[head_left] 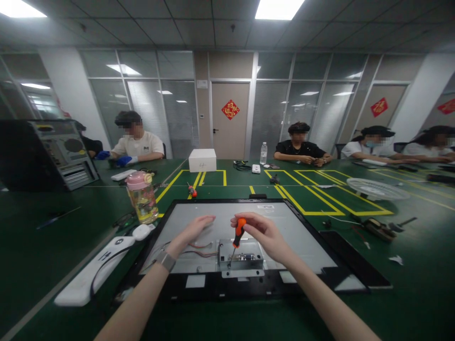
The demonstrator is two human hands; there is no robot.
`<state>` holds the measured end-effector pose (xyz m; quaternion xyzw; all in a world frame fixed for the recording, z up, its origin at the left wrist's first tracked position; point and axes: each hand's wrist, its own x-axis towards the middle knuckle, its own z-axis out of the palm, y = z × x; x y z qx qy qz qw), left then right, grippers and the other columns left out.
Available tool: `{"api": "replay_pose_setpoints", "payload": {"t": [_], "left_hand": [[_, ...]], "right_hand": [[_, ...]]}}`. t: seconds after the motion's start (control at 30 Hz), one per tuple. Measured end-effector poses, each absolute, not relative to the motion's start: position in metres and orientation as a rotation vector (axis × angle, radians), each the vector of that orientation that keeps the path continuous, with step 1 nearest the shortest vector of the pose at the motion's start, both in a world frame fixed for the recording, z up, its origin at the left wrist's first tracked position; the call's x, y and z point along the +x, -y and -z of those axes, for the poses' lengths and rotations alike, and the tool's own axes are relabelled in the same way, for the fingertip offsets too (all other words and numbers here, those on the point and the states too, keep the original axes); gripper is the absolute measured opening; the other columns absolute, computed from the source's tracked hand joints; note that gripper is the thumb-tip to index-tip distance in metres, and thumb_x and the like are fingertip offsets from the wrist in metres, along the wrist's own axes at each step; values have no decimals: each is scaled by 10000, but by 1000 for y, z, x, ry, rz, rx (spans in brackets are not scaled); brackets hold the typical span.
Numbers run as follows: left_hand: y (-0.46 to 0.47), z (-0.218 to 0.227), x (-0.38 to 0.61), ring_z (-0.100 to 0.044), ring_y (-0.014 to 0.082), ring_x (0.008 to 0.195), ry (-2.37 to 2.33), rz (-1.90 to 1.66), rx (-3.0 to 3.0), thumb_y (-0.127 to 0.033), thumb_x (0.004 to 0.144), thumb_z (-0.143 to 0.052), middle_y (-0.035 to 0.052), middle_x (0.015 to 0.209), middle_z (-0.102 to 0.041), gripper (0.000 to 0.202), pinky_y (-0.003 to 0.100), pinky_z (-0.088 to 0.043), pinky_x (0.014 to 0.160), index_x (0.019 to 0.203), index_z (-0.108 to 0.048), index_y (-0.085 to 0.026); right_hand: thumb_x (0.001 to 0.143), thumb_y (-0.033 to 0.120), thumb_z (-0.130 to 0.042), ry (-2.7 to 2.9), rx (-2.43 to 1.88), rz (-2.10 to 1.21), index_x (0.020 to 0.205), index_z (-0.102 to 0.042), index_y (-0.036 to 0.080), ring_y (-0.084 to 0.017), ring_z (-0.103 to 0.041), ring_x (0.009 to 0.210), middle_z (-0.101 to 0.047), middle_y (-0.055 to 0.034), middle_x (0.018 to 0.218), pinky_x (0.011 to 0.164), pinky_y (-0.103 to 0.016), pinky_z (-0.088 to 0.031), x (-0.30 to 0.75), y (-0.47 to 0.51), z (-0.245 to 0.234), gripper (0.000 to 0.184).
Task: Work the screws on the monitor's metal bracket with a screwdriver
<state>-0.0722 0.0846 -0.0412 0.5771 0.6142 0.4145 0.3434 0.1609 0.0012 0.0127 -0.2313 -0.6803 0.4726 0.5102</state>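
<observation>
1. The panel (302,237), a wide grey sheet in a black frame, lies flat on the green surface (231,322), directly in front of the person.
2. The screwdriver (239,233), with an orange and black handle, is over the near middle of the panel, tilted, its shaft pointing down.
3. The right hand (261,229), above the panel, is closed around the screwdriver's handle with thumb and fingers.
4. The left hand (194,230) is apart from the right one, over the panel's left half, fingers extended and unclasped; a wristband (166,260) circles that wrist.
5. A metal box (254,248) with connectors sits on the panel's near middle, under the screwdriver; whether the tip touches it cannot be told.
6. Thin wires (201,253) run across the panel to the box's left side.
7. Left of the panel lie a white power strip (101,267) and, farther back, a pink-lidded bottle (142,199), upright.
8. Just right of the panel rests a dark slab (355,259).
9. Beyond the panel's far edge are a red screwdriver (192,191) and a white carton (202,161).
</observation>
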Motion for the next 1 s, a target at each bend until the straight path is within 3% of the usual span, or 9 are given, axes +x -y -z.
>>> {"api": "replay_pose_setpoints", "payload": {"t": [0.1,0.13,0.2,0.3,0.4,0.57,0.67,0.87,1.0], "left_hand": [[-64,43,-74,-504,261,1255,-1378,-827,1722,-333,721,-753,50,1168,-688,158,415,-223,1150,853,-753,-247],[-60,43,-75,-385,264,1354,-1302,-684,1919,-402,752,-713,25,1298,-611,207,471,-72,1176,925,-740,-291],[-57,43,-78,-222,270,1431,-1217,-443,2138,-512,697,-736,-5,1460,-443,410,510,57,1164,1071,-687,-352],[-60,43,-83,-134,284,1452,-1143,-308,2185,-556,645,-762,-4,1499,-380,523,532,109,1149,1120,-657,-362],[-63,44,-87,-118,303,1452,-1115,-301,2204,-555,587,-801,12,1503,-372,598,554,121,1140,1130,-647,-356],[-63,47,-85,-128,302,1450,-1134,-319,2207,-551,564,-816,4,1496,-383,602,546,106,1147,1110,-653,-355],[-62,45,-83,-135,308,1448,-1141,-317,2199,-552,542,-826,0,1497,-381,626,539,105,1150,1112,-655,-357],[-60,40,-81,-147,298,1447,-1150,-304,2211,-553,533,-830,17,1492,-390,639,521,103,1156,1110,-661,-335],[-62,42,-81,-145,300,1447,-1148,-308,2224,-564,531,-826,10,1490,-393,635,531,107,1152,1105,-660,-347]], "right_hand": [[824,321,-666,1580,-636,-948,972,-710,238,-212,-663,841,-710,-54,922,796,-379,-527,159,-5,-5,176],[789,316,-701,1537,-677,-816,918,-716,233,-202,-644,802,-687,-43,873,760,-356,-525,158,-7,-2,155],[765,324,-720,1469,-738,-620,858,-716,223,-190,-612,756,-640,-30,797,712,-330,-514,156,-9,5,137],[850,359,-621,1487,-767,-557,925,-718,221,-206,-625,823,-651,-52,861,772,-351,-505,158,-11,9,184],[899,379,-547,1527,-695,-791,1048,-687,232,-214,-656,852,-684,-59,906,822,-383,-509,160,-11,8,251],[781,348,-707,1474,-682,-828,854,-700,220,-176,-623,712,-623,-21,801,682,-310,-518,157,-9,6,147],[811,373,-669,1500,-671,-807,860,-705,221,-170,-617,704,-602,-23,812,658,-302,-520,155,-6,2,164],[918,378,-534,1603,-628,-989,1117,-663,248,-222,-655,940,-695,-60,953,901,-403,-493,158,-7,1,271],[916,368,-540,1604,-572,-1100,1088,-670,248,-230,-640,989,-680,-68,1047,925,-412,-480,163,-10,3,247]]}}
